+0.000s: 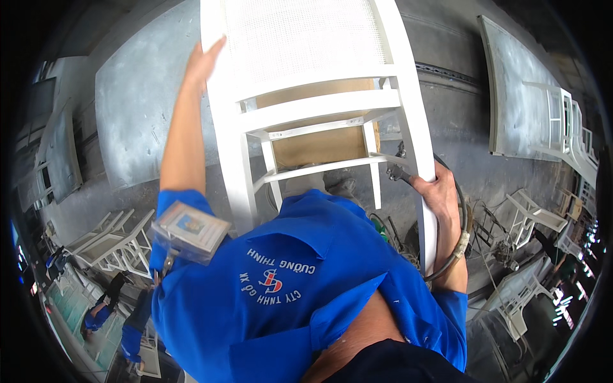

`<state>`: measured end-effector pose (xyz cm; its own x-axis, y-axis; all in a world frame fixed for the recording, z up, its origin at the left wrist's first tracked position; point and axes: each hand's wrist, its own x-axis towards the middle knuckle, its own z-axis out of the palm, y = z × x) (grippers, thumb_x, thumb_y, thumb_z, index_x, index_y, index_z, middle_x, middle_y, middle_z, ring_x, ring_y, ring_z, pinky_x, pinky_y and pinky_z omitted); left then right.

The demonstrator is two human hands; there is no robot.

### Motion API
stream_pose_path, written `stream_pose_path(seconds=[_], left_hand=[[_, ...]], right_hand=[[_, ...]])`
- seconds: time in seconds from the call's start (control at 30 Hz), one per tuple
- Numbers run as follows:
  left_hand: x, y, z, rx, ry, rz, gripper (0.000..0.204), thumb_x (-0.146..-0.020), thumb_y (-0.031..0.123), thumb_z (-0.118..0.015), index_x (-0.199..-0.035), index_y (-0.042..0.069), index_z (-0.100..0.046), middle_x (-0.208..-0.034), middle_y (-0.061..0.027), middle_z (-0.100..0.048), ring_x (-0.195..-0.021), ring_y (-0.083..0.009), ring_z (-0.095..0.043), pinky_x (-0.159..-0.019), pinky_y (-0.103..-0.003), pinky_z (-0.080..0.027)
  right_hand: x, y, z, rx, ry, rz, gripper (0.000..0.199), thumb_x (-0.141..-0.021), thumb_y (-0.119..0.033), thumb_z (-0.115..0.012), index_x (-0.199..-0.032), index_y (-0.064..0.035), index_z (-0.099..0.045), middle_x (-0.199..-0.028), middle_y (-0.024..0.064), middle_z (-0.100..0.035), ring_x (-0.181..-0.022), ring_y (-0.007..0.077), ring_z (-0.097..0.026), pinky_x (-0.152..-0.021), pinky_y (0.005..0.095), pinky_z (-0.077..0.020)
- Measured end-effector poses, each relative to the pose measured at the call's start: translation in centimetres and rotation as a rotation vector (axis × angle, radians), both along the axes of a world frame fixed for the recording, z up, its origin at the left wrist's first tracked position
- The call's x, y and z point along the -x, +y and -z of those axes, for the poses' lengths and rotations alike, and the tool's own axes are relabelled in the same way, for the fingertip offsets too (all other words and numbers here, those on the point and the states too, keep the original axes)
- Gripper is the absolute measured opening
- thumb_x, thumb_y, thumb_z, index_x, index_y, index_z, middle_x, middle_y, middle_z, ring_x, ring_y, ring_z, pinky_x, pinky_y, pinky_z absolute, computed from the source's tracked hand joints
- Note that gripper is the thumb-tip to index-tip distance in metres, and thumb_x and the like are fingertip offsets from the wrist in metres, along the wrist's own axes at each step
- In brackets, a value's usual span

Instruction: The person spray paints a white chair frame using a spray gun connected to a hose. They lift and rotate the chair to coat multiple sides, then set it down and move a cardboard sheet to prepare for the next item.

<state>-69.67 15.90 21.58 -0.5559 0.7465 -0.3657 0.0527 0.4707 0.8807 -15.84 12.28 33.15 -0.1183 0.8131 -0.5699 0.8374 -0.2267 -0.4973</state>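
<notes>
The white-painted wooden chair with woven back (319, 70) is held up before the chest: left hand (203, 62) flat against its frame, right hand (435, 191) clenched round a leg. Rigid, fairly light; rails suit gripping.

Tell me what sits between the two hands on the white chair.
In the head view, between the left hand and the right hand lie the white chair's rails and tan seat underside.
</notes>
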Motion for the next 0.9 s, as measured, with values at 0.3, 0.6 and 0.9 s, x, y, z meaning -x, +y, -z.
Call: stream_pose_path(seconds=[0.3, 0.6, 0.9], left_hand=[[-11.5, -17.5, -5.2, 0.123, 0.067, 0.145, 0.085, -0.08, 0.007, -0.073, -0.155, -0.002, -0.033, -0.139, -0.0228, -0.057, -0.128, -0.0306, -0.056, -0.11, -0.04, -0.044], [-6.1, -7.4, -4.8, 0.136, -0.049, 0.242, 0.076, -0.076, 0.013, -0.072, -0.143, -0.012, -0.044, -0.126, -0.0257, -0.062, -0.115, -0.0308, -0.063, -0.1, -0.039, -0.05], [0.2, 2.9, -0.5, 0.315, -0.176, 0.32, 0.044, -0.076, 0.016, -0.073, -0.11, -0.011, -0.069, -0.099, -0.0237, -0.071, -0.082, -0.0321, -0.072, -0.074, -0.043, -0.059]], right_hand=[[2.2, 5.7, 0.3, -0.013, 0.035, -0.078, 0.056, -0.084, -0.041, -0.071, -0.12, 0.0031, -0.072, -0.1, 0.0225, -0.076, -0.096, 0.0319, -0.074, -0.09, 0.0411, -0.055], [-5.3, 5.4, -2.0, -0.343, 0.466, 0.278, 0.06, -0.101, -0.037, -0.067, -0.147, 0.0007, -0.054, -0.132, 0.0111, -0.065, -0.11, 0.0163, -0.062, -0.085, 0.032, -0.0521], [-9.4, 0.6, -2.9, -0.385, 0.46, 0.349, 0.059, -0.096, -0.02, -0.076, -0.145, 0.0049, -0.054, -0.132, 0.0168, -0.066, -0.112, 0.017, -0.063, -0.099, 0.0298, -0.0496]])
